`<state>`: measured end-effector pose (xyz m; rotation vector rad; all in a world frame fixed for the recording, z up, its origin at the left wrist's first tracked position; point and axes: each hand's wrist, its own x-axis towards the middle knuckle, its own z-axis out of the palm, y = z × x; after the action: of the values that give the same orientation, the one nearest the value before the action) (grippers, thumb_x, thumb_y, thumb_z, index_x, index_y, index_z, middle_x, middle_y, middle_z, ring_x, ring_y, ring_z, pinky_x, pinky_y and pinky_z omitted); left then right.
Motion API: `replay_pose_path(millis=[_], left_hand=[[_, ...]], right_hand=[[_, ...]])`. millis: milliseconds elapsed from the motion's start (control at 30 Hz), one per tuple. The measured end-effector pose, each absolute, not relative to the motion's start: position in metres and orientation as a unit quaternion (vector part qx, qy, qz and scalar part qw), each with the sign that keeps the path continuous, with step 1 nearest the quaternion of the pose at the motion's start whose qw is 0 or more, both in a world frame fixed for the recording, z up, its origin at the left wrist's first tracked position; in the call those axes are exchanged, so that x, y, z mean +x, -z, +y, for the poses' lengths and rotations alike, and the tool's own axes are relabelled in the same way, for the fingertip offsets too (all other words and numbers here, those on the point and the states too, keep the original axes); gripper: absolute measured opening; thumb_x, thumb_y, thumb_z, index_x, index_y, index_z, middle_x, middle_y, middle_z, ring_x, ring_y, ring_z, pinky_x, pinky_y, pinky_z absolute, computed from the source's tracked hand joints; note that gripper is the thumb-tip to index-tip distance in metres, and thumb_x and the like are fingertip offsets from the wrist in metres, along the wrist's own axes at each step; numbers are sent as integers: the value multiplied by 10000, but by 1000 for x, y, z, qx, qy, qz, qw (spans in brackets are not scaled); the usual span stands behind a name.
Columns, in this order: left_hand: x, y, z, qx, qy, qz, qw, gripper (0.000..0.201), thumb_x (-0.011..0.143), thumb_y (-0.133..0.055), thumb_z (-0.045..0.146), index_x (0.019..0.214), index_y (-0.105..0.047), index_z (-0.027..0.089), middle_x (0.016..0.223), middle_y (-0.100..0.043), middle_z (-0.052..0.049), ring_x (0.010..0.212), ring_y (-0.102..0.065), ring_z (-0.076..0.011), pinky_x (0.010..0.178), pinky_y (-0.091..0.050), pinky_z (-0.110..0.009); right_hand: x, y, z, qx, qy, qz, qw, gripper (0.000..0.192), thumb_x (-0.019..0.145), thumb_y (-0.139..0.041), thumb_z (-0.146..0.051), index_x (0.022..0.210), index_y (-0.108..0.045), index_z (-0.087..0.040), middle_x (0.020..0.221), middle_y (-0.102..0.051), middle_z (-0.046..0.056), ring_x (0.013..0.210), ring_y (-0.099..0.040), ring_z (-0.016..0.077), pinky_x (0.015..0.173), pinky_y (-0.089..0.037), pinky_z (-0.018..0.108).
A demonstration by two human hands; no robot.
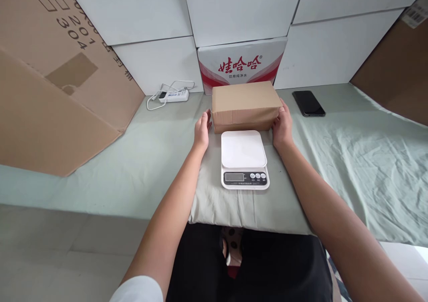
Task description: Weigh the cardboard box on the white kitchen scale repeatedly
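A closed brown cardboard box [246, 103] sits at the middle of the cloth-covered table, held between my two hands. My left hand [202, 130] is upright at its left end, with the fingers partly hidden against that side. At the opposite end, my right hand [282, 126] grips the right edge, its thumb near the top corner. Directly in front of the box lies a white digital kitchen scale [244, 149], with a dark display and round buttons facing me. Nothing rests on its platform, and its screen looks blank.
A white power strip [174, 96] with a cable lies at the back left. The black phone [308, 103] is at the right. White boxes [157, 63] and a red-and-white printed carton [242, 63] line the back. Large cardboard sheets [67, 114] stand at the left.
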<state>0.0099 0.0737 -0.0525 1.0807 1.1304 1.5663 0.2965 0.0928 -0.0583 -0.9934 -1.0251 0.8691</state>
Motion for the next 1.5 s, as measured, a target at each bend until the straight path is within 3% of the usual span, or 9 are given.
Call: replay_pose_path(millis=[300, 467, 733, 1000, 1233, 1500], left_hand=[[13, 50, 69, 473, -625, 428, 450, 784, 936, -627, 895, 1331, -802, 241, 1629, -734, -126, 1652, -571, -389, 1352, -496, -518], [17, 42, 68, 498, -636, 416, 417, 852, 883, -640, 944, 1290, -793, 211, 1528, -787, -164, 1594, -629, -396, 1321, -516, -489], [2, 16, -4, 554, -666, 380, 325, 694, 1025, -536, 827, 1332, -795, 261, 1434, -823, -126, 1499, -691, -350, 1261, -543, -457], [-5, 43, -73, 557, -630, 414, 349, 622, 1039, -548, 781, 1226, -802, 244, 1259, -844, -142, 1361, -748, -357, 1135, -602, -479], [-5, 46, -67, 562, -626, 412, 349, 610, 1056, -532, 770, 1220, -780, 238, 1224, -829, -129, 1246, -769, -331, 1071, -607, -457], [-4, 43, -71, 577, -615, 415, 343, 659, 1064, -499, 772, 1285, -801, 230, 1301, -827, -151, 1356, -738, -354, 1146, -591, -478]], right_hand=[[295, 61, 93, -409, -322, -531, 669, 700, 906, -631, -832, 1412, -723, -357, 1611, -738, 33, 1629, -588, 374, 1440, -416, 626], [293, 52, 88, -412, -272, -580, 648, 763, 928, -593, -861, 1500, -687, -364, 1618, -725, 63, 1589, -612, 414, 1390, -436, 719], [305, 4, 12, -377, -192, -673, 607, 707, 1001, -620, -790, 1610, -616, -431, 1789, -571, 17, 1725, -458, 381, 1455, -362, 654], [306, 47, -38, -402, -168, -654, 618, 989, 954, -652, -846, 1780, -366, -384, 1860, -434, 84, 1729, -431, 428, 1451, -334, 699], [304, 47, -45, -426, -178, -646, 608, 1000, 948, -638, -859, 1762, -374, -342, 1757, -517, 132, 1698, -435, 447, 1420, -336, 755], [307, 47, -42, -417, -169, -653, 609, 953, 968, -623, -841, 1753, -399, -350, 1777, -513, 121, 1681, -474, 434, 1423, -353, 729]])
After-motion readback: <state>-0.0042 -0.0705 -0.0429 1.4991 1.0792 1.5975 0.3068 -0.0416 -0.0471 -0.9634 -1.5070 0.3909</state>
